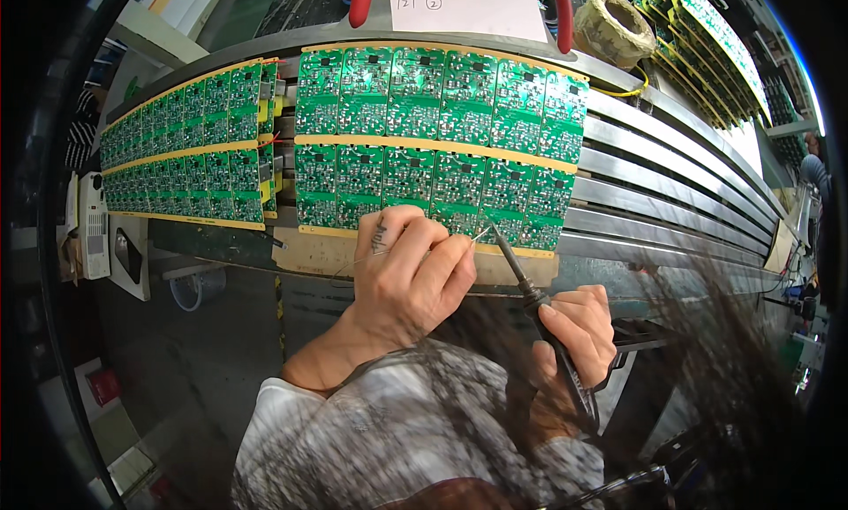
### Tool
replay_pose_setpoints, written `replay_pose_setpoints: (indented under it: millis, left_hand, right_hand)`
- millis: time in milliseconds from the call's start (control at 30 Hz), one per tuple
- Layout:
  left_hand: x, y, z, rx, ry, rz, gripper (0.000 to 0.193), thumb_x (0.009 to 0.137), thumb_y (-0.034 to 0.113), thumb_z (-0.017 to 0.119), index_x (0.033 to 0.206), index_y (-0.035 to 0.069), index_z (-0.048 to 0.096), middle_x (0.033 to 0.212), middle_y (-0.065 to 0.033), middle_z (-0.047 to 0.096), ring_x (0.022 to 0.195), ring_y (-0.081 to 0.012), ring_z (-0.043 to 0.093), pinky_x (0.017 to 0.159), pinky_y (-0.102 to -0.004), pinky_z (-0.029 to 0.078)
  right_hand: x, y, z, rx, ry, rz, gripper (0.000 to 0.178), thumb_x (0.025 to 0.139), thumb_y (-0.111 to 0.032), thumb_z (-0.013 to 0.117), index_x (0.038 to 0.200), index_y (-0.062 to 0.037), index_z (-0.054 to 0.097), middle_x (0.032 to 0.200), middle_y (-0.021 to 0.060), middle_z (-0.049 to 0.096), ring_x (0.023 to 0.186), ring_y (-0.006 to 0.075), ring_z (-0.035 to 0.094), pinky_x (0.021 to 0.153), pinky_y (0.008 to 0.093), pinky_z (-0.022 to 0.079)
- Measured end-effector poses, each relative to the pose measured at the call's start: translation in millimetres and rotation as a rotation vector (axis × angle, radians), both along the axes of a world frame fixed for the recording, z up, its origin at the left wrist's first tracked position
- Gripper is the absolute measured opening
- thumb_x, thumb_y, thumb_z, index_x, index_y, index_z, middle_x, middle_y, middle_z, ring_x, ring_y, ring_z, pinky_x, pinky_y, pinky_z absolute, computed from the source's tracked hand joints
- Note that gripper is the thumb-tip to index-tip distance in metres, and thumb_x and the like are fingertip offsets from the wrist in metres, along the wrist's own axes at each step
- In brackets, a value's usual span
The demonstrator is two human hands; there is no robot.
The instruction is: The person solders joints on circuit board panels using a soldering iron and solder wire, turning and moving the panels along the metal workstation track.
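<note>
A green circuit board panel (433, 99) with yellow edge strips lies across metal rails in front of me. My left hand (411, 267) rests at its near edge, fingers pinched on a thin solder wire (480, 234); the wire's loose length trails out to the left of the hand. My right hand (576, 338) is wrapped round the dark handle of a soldering iron (528, 285). The iron slants up and left, its tip down at the board's near row, close beside the wire's end. Whether tip and wire touch is too small to tell.
More panels (185, 143) sit on the rails at the left. Bare rails (671, 183) run to the right. Behind are a paper sheet (468, 11), red tool handles (361, 2), a tape-like roll (614, 26) and upright stacked boards (707, 60). Dark hair strands blur the lower right.
</note>
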State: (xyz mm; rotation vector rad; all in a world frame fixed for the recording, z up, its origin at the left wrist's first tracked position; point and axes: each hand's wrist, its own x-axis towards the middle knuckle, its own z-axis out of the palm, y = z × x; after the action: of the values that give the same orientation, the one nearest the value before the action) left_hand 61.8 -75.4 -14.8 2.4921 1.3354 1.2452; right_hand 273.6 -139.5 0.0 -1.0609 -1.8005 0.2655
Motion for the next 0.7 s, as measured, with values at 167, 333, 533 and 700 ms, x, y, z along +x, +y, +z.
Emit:
replay_pose_setpoints:
  millis: [167, 333, 533, 700]
  left_hand:
    - [3.4, 0.7, 4.2, 0.005, 0.002, 0.013, 0.015, 0.077, 0.009, 0.08, 0.088, 0.009, 0.071, 0.083, -0.0001, 0.059, 0.086, -0.0248, 0.061, 0.075, -0.0394, 0.045]
    - [4.0, 1.3, 5.8, 0.0, -0.006, 0.0, 0.018, 0.076, 0.006, 0.081, 0.091, 0.01, 0.072, 0.086, -0.0011, 0.059, 0.085, -0.025, 0.061, 0.075, -0.0393, 0.046]
    - [-9.0, -12.0, 20.6, -0.025, -0.1, 0.007, 0.046, 0.071, -0.002, 0.081, 0.112, 0.017, 0.079, 0.087, -0.0038, 0.053, 0.078, -0.0248, 0.058, 0.063, -0.038, 0.049]
    - [1.7, -1.9, 9.7, 0.031, -0.006, -0.013, 0.029, 0.07, 0.005, 0.082, 0.096, 0.016, 0.077, 0.077, 0.0007, 0.05, 0.072, -0.0205, 0.055, 0.062, -0.036, 0.043]
  right_hand:
    - [-1.1, -0.9, 3.8, 0.011, -0.042, 0.004, 0.023, 0.084, -0.014, 0.073, 0.104, -0.003, 0.072, 0.08, 0.0072, 0.067, 0.068, 0.0243, 0.065, 0.064, 0.0371, 0.045]
    - [-5.1, -3.1, 6.6, -0.003, -0.072, -0.044, 0.025, 0.08, -0.011, 0.073, 0.105, -0.0035, 0.072, 0.08, 0.0067, 0.068, 0.068, 0.0236, 0.065, 0.063, 0.0369, 0.045]
    - [8.7, -12.4, -1.7, 0.023, 0.121, -0.128, 0.032, 0.096, -0.034, 0.071, 0.102, -0.0027, 0.07, 0.08, 0.0085, 0.068, 0.07, 0.0266, 0.066, 0.066, 0.0395, 0.047]
    - [13.0, -14.9, -11.9, 0.056, 0.154, -0.103, 0.026, 0.092, -0.025, 0.069, 0.099, 0.0007, 0.069, 0.075, 0.0098, 0.067, 0.065, 0.0265, 0.065, 0.064, 0.0387, 0.047]
